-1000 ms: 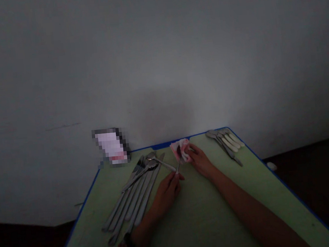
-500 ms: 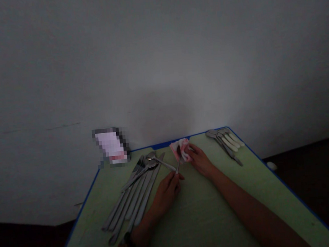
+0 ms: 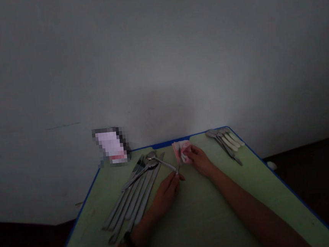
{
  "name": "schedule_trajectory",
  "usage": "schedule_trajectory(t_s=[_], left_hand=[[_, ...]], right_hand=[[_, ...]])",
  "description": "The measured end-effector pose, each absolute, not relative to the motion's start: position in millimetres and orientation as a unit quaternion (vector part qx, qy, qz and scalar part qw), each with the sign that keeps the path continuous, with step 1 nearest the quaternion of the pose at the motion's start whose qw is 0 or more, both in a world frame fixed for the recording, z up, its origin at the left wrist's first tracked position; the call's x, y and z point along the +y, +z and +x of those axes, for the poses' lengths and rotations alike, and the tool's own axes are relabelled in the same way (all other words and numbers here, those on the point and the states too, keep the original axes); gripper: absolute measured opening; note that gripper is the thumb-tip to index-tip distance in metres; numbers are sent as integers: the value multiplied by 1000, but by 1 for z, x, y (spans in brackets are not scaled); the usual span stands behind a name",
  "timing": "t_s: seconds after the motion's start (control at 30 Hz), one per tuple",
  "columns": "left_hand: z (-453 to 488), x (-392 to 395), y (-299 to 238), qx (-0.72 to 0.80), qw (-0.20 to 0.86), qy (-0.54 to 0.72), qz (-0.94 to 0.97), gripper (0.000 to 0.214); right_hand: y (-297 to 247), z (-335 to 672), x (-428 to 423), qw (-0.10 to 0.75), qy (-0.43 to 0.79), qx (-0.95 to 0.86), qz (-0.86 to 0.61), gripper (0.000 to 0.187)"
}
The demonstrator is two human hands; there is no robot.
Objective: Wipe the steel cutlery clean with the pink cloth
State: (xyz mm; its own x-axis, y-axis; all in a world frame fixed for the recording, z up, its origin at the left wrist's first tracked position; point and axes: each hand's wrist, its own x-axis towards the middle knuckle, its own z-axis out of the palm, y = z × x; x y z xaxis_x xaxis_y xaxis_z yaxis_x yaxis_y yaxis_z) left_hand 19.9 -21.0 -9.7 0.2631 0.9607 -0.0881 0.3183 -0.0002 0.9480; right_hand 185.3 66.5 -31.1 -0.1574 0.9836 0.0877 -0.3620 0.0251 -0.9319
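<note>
My left hand (image 3: 167, 191) is closed around the handle of a metal spoon (image 3: 179, 167), whose upper end points away from me. A pink and white cloth (image 3: 186, 152) is pinched in my right hand (image 3: 201, 161) and pressed against the spoon's bowl, which it mostly hides. Beside my left hand lie several long-handled metal pieces of cutlery (image 3: 140, 196), with knife blades among them. Across their far ends rests another spoon (image 3: 151, 157), its handle reaching to my left fingers.
At the table's far right corner sits a group of cutlery (image 3: 225, 143), some with white handles. A pixelated device (image 3: 111, 145) leans on the wall (image 3: 159, 62) at the far left corner. The green table (image 3: 207, 219) has a blue edge.
The cloth and my right fingers have shifted slightly to the right and now cover more of the spoon's bowl. My left hand stays nearly where it was.
</note>
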Motion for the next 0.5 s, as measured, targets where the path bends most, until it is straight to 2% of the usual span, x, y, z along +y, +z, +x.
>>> schedule_trajectory(t_s=[0.17, 0.33, 0.5], left_hand=[[20, -23, -3, 504, 479, 288, 659, 36], [21, -24, 2, 503, 458, 290, 673, 35], [23, -23, 0, 500, 482, 294, 657, 39]], right_hand=[[-41, 184, 72, 571, 645, -402, -310, 25], [-42, 182, 71, 583, 607, -422, -337, 30], [-35, 181, 68, 583, 639, -370, -338, 40]])
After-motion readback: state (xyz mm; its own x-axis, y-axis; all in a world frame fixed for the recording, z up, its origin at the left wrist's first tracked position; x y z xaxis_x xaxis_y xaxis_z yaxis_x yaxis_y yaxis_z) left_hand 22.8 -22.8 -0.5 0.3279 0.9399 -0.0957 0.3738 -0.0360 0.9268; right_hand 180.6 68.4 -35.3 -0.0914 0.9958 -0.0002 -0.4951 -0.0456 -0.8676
